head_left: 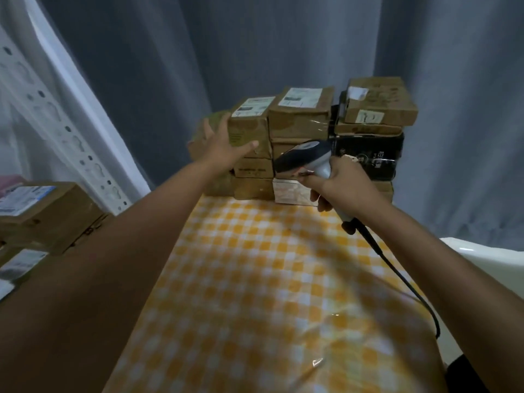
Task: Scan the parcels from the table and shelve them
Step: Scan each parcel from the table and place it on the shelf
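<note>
Several brown cardboard parcels stand stacked at the far end of the table (pixel 255 279), which has a yellow checked cloth. My left hand (pixel 224 146) reaches to the top-left parcel (pixel 251 123), fingers spread round its left side and thumb lying against its front face. My right hand (pixel 337 182) grips a grey and dark barcode scanner (pixel 303 158), its head pointing left at the middle of the stack. A black box (pixel 368 154) sits in the right column under two flat brown parcels (pixel 380 100).
A white perforated shelf upright (pixel 65 129) rises at the left, with labelled parcels (pixel 42 208) on the shelf beside it. Grey curtains hang behind the table. The scanner's black cable (pixel 402 282) trails over the table's right edge. A white object (pixel 487 259) lies at the right.
</note>
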### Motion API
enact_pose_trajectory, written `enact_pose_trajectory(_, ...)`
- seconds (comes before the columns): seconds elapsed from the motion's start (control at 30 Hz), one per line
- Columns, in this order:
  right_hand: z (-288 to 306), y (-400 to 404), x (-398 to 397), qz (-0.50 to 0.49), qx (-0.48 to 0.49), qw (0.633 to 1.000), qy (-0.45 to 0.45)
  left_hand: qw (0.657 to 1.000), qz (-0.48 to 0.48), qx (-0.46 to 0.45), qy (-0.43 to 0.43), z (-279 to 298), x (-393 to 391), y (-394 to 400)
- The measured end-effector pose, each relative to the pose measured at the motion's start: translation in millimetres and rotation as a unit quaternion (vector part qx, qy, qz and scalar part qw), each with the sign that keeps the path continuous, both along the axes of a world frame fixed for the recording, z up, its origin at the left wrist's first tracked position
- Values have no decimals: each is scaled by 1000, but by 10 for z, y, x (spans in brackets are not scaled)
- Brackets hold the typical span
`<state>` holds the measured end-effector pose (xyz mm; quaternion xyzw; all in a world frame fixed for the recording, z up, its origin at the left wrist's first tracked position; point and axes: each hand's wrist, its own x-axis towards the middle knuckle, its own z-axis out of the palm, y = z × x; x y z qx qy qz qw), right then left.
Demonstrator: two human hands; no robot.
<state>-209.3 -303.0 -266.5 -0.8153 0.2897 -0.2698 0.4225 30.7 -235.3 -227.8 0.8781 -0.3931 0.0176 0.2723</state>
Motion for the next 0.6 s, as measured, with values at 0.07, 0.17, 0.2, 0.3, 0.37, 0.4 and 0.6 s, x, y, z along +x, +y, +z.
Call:
enact_pose_trajectory(0.07,-64,-51,-14,0,13,1000,-17,1000,-4,19,-8,-5,-16,-114)
enact_pose_trajectory(0.17,-125,-118,-30,12,40,999,-32,999,-5,26,-27,-3,-26,-206)
enact_pose_trajectory(0.2,-140,-145,-37,15,53,998,-35,999,-6,25,-34,-6,-29,-226)
enact_pose_trajectory(0.3,-151,-215,-41,19,100,993,-57,998,-8,19,-51,-8,-32,-283)
enact_pose_trajectory(0.37,-152,-237,-39,17,109,992,-59,998,-8,7,-64,-18,-38,-321)
enact_pose_trajectory(0.4,-155,-240,-35,17,108,992,-57,997,-7,0,-73,-22,-48,-338)
enact_pose_trajectory(0.6,-185,-230,-18,24,112,993,-39,995,-43,-66,-56,-129,86,-472)
